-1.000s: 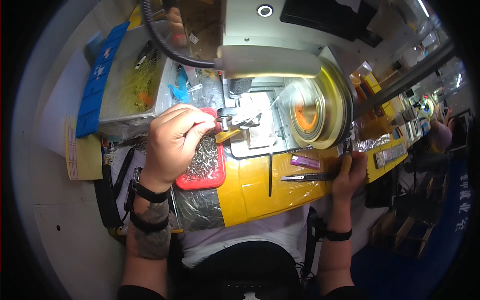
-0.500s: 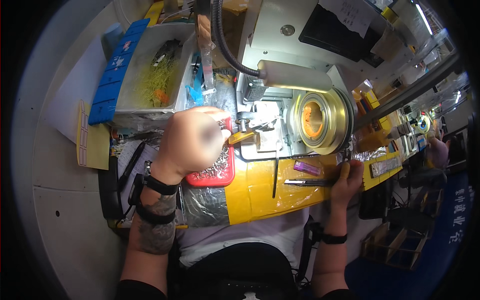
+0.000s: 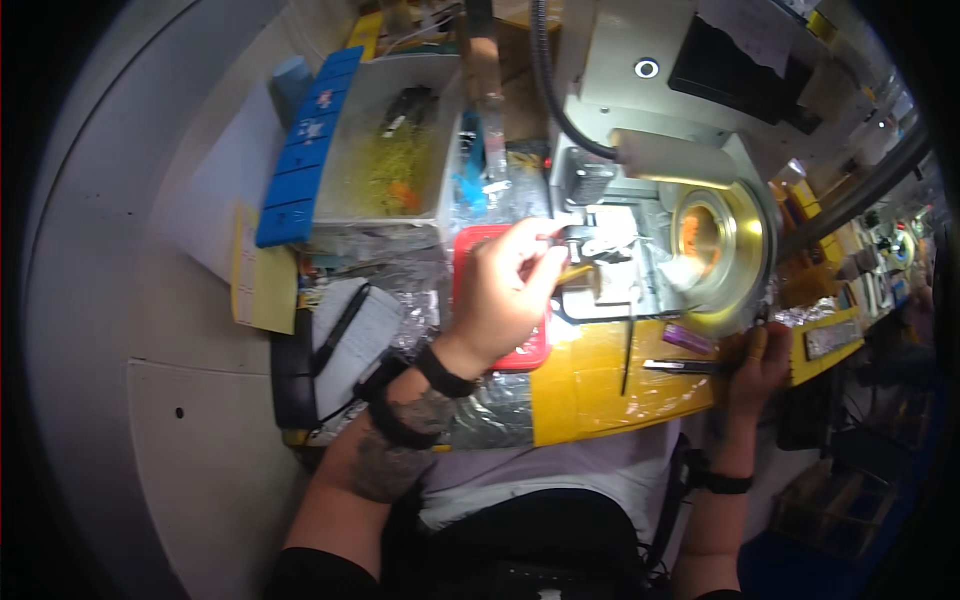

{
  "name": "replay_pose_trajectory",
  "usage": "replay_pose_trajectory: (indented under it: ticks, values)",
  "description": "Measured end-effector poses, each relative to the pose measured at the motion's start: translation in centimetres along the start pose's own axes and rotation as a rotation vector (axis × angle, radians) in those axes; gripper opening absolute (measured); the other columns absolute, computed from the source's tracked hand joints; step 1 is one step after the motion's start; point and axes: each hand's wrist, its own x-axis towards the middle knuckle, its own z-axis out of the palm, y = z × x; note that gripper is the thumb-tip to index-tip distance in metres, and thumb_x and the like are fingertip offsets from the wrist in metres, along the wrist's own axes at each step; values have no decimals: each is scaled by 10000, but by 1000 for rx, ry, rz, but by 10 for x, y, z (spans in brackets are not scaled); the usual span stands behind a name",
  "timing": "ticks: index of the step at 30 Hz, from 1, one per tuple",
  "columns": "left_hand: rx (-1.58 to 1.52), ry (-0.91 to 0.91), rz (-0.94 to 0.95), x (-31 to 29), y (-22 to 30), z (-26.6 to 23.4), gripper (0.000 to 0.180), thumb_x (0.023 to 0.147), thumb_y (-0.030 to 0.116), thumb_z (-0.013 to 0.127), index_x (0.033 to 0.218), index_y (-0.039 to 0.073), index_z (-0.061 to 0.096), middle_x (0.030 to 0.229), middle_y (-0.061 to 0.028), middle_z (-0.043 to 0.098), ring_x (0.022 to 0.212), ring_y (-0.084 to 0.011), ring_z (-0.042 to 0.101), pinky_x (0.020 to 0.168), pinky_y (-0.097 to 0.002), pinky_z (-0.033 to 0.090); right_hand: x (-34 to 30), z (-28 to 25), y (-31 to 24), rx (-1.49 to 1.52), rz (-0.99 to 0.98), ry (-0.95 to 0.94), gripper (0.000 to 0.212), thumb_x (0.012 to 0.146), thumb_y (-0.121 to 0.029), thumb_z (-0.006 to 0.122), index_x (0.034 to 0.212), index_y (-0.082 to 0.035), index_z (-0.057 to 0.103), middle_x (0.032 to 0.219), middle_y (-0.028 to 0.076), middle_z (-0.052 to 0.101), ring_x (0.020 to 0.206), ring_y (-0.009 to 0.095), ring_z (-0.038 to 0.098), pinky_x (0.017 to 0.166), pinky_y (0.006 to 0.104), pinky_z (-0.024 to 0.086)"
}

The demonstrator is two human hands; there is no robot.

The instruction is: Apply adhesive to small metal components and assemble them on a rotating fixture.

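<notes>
My left hand [image 3: 508, 290] is raised over a red tray [image 3: 470, 250] and pinches a small part against the metal fixture [image 3: 600, 250] of a bench machine. A thin yellow piece [image 3: 575, 272] sticks out beside its fingers. My right hand [image 3: 760, 362] rests on the yellow bench edge [image 3: 600, 390] at the right, its fingers closed on the end of tweezers [image 3: 680, 367] lying flat. A gold round disc [image 3: 710, 235] sits on the machine just right of the fixture.
A white bin [image 3: 390, 150] with yellow and orange bits stands at the back left beside a blue block strip [image 3: 300, 150]. A notepad with a pen [image 3: 345, 335] lies left of the tray. A purple piece [image 3: 688, 340] and a thin black rod [image 3: 627, 350] lie on the bench.
The view has shifted, so the machine sits further right and the white bin shows more. My left hand stays at the fixture. My right hand stays by the tweezers.
</notes>
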Motion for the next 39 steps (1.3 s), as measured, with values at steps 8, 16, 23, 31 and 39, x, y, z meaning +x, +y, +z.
replay_pose_trajectory:
  ticks: [8,16,23,31,39]
  values:
    - [146,-1,-6,-3,17,0,40,1002,38,673,999,4,653,731,-78,684,630,-111,685,566,-296,516,2,2,-20,-175,-85,45,116,1093,-150,614,1119,-44,574,950,2,563,835,92,532,752,265,462]
    - [170,-45,-2,-3,10,0,74,1031,10,632,966,-7,599,729,-19,633,658,-30,564,579,-248,420,3,0,-17,18,-12,-5,84,1072,-64,616,1137,-27,577,973,-4,597,844,66,569,742,225,489]
    - [49,29,103,-4,-5,5,69,1034,4,622,970,-6,598,730,3,585,645,-18,507,570,-234,394,1,4,-22,36,-18,-8,102,1062,-74,636,1128,-22,579,948,-5,603,820,64,581,728,225,499]
    - [66,-29,47,-4,-1,0,61,1045,7,609,989,-3,587,748,5,601,661,-15,520,577,-229,406,1,-1,-19,20,-1,-17,94,1054,-61,644,1114,-24,581,963,-9,597,854,60,572,750,225,498]
    - [61,-28,19,-5,-1,1,67,1054,17,599,992,-2,584,737,22,581,663,-5,501,573,-225,394,3,1,-21,19,-7,-20,91,1051,-61,649,1100,-17,587,967,-8,600,853,63,570,755,229,496]
